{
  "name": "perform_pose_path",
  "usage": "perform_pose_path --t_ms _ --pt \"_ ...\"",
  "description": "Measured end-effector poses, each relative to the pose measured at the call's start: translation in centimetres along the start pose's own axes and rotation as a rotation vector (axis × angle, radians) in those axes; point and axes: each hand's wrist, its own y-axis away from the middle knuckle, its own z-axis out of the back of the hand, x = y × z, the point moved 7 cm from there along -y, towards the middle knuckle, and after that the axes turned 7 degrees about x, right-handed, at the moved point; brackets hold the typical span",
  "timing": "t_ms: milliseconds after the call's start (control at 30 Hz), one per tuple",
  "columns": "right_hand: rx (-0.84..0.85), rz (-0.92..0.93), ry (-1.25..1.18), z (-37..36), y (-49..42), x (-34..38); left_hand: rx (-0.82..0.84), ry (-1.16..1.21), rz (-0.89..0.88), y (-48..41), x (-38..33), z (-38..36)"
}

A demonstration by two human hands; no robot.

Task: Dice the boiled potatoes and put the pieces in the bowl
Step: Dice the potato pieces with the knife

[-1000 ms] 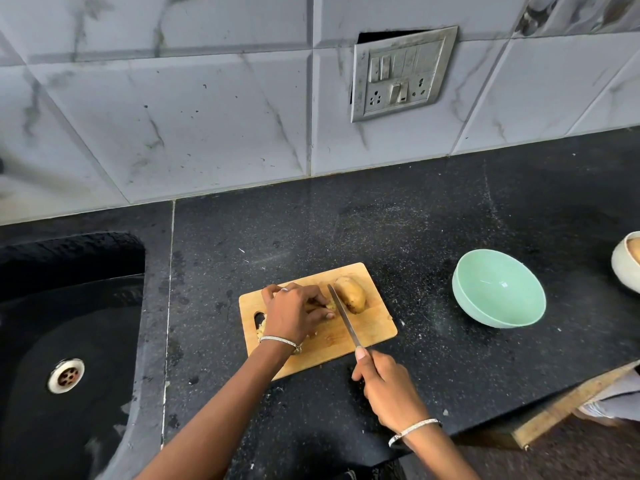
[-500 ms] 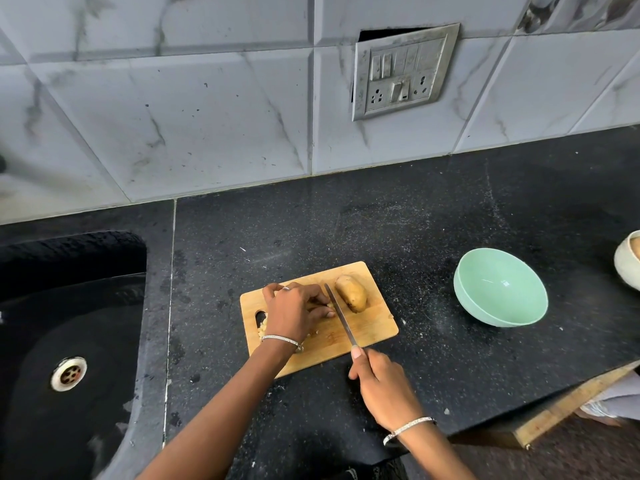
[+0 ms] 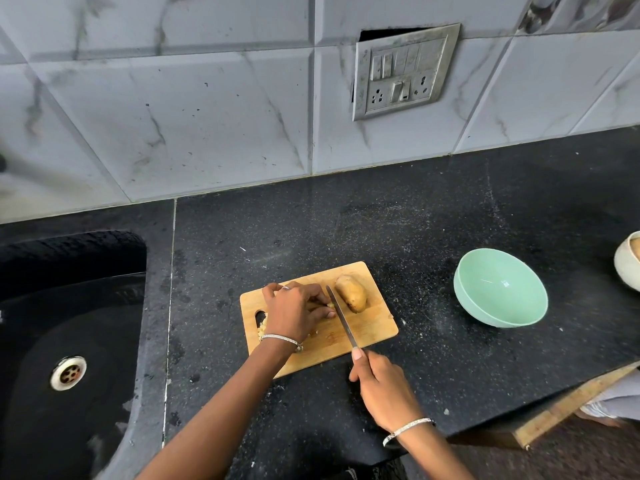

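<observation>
At the far left of the frame the black sink [image 3: 69, 323] plays no part in the work. At centre the wooden cutting board [image 3: 370, 329] sits on the dark surface [image 3: 433, 237], with a few pale diced pieces [image 3: 262, 330] at its left edge beside the handle hole; the left hand [image 3: 294, 311] is curled, knuckles up, over the cut potato [image 3: 330, 305] and pins it to the board, so most of it is hidden; just right of those fingertips the knife [image 3: 341, 318] runs up the board, tip toward the wall; the whole potato [image 3: 351, 294] lies uncut just right of the blade. Below the board the right hand [image 3: 382, 389] is wrapped round the knife's handle, one finger laid forward; well apart at centre right, the green bowl [image 3: 485, 315] looks empty.

The step in hand seems to be slicing the pinned potato. Done well, the fingertips stay tucked behind the knuckles; the blade comes straight down with light pressure, since boiled flesh probably crumbles; the cuts are evenly spaced. The whole potato is best nudged aside; the pieces are best gathered before the long carry to the bowl.
</observation>
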Motion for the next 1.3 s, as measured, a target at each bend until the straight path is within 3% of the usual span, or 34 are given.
perform_pose_path --t_ms 767,1300 --pt "0.008 -0.102 0.200 -1.3 0.4 0.2 -0.045 0.002 -0.008 0.4 -0.3 -0.2" --pt "-0.001 -0.048 0.145 -0.5 1.3 -0.4 -0.032 -0.024 -0.011 1.3 0.6 0.7"
